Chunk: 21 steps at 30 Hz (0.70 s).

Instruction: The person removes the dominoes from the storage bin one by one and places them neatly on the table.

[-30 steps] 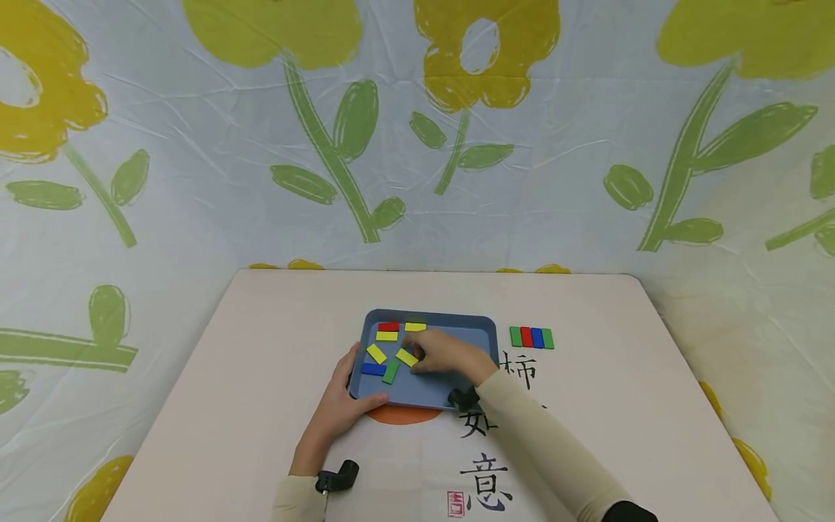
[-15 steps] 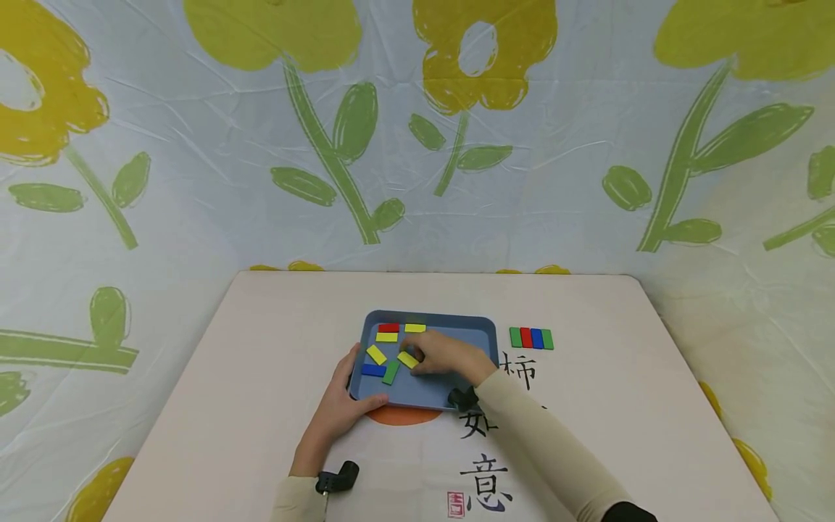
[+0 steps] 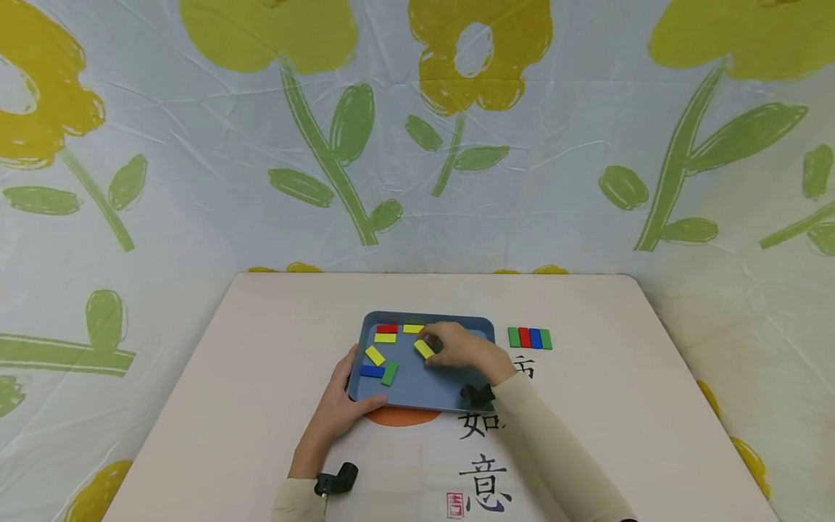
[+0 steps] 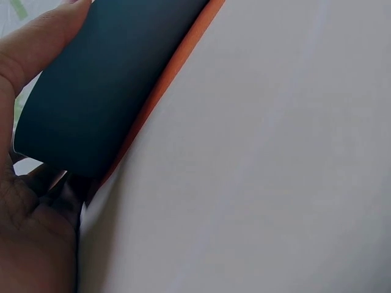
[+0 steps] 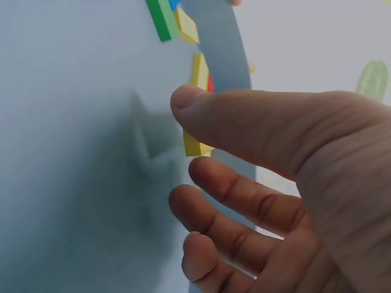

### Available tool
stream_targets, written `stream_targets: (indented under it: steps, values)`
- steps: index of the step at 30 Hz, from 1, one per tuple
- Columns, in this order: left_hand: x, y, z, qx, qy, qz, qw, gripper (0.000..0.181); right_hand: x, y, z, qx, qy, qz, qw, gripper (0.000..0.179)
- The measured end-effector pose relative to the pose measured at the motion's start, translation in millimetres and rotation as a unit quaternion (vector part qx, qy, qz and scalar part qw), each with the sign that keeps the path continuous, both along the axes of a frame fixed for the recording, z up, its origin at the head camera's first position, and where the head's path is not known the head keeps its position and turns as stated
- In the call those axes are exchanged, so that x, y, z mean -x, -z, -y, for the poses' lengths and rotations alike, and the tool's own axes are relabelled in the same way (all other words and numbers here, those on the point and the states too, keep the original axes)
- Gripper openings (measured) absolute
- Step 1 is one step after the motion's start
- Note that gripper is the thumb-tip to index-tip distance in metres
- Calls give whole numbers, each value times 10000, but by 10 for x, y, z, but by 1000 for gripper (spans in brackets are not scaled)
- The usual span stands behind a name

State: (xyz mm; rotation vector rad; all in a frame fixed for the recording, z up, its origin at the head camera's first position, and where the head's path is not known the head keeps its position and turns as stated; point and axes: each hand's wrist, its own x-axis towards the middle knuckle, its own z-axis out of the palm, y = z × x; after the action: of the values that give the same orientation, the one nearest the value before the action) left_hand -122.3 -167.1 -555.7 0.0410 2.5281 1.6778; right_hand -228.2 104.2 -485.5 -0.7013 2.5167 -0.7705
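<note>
My right hand (image 3: 459, 348) pinches a yellow rectangular block (image 3: 424, 349) between thumb and fingers over the middle of a blue-grey tray (image 3: 417, 388). The right wrist view shows that yellow block (image 5: 193, 145) partly behind the thumb. My left hand (image 3: 341, 399) grips the tray's near left corner, thumb along the near rim; in the left wrist view some fingers go under the tray wall (image 4: 91, 91). Inside the tray, on its left, lie a red block (image 3: 387, 328), a blue block (image 3: 372, 371), a green block (image 3: 389, 374) and several yellow blocks, including one (image 3: 375, 355) lying slanted.
Right of the tray, a row of blocks (image 3: 530, 338) lies side by side on the table (image 3: 280, 326): green, red, blue, green. A cloth printed with black characters (image 3: 484, 482) and an orange shape (image 3: 403, 416) lies at the near side. Flower-patterned fabric (image 3: 554, 167) hangs behind.
My right hand has moved a little to the right within the tray, carrying the yellow block away from the green one. My left hand keeps its place on the tray.
</note>
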Motion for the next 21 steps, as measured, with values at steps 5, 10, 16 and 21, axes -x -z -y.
stream_targets:
  steps: [5,10,16,21]
  values:
    - [-7,-8,-1,17,-16,10,10000,113,-31,-58,-147,108,344,2,9993,47]
    - [-21,-11,0,37,-44,12,10000,113,-61,-92,-293,236,571,-100,9980,46]
    - [-18,-6,-3,66,-66,-46,9999,113,-98,-109,-469,337,642,-280,9970,49]
    - [-7,-7,-16,24,-24,-54,10000,113,-116,-136,-629,562,826,-338,9944,51]
